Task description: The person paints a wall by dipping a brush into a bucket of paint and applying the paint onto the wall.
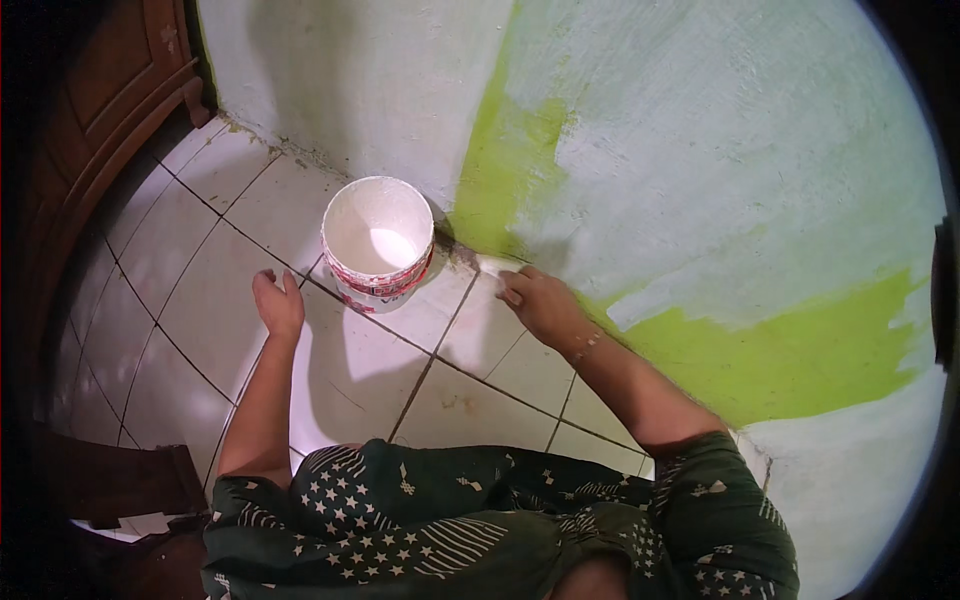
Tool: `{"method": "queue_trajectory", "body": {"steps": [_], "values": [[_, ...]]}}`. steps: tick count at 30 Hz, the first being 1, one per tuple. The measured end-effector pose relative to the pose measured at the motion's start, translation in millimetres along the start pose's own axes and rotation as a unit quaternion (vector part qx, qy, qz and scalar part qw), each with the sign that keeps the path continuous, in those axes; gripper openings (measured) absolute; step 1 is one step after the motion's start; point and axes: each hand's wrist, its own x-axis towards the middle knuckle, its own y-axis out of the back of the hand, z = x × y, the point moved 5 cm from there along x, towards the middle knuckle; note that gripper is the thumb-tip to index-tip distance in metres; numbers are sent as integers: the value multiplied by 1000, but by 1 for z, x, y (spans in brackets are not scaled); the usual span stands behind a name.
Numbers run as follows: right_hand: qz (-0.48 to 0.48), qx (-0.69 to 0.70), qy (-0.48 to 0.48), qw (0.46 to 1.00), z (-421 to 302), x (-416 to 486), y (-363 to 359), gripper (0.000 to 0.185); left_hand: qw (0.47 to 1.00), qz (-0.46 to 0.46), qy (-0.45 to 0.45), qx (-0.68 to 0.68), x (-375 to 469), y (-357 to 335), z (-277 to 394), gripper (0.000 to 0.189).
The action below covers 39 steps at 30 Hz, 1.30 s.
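A white plastic paint bucket (379, 225) stands upright on the floor near the wall, white paint smeared round its rim and some showing inside. My right hand (544, 304) is low at the foot of the wall, fingers closed round a pale tool (499, 264) that looks like a paintbrush; its handle is hidden in the hand. Bright green patches (499, 176) show between whitish painted areas of the wall (712, 172) above it. To the left of the bucket, my left hand (279, 304) hovers over the floor, thumb and fingers apart, holding nothing.
Pale floor tiles (390, 382) with dark joints meet the wall along a grimy edge. A dark brown wooden cabinet (120, 82) stands at upper left. Another brown wooden piece (120, 476) is at lower left. At the far right rim, a dark object (941, 292) is partly visible.
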Motion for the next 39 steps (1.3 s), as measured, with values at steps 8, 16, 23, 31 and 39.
{"method": "queue_trajectory", "body": {"steps": [8, 16, 23, 31, 39], "values": [[81, 44, 24, 995, 56, 74, 3, 22, 991, -55, -95, 73, -81, -19, -2, 53], [323, -112, 188, 921, -80, 56, 214, 12, 980, -108, -120, 115, -113, -8, 0, 58], [277, -311, 143, 898, -84, 46, 153, 26, 963, -184, -156, 119, -147, -26, 6, 68], [480, -299, 312, 764, -112, 51, 235, 26, 940, -191, -245, 143, -155, -19, 6, 71], [457, -411, 198, 763, -100, 111, 255, 31, 940, -202, -210, 175, -152, -21, 7, 70]]}}
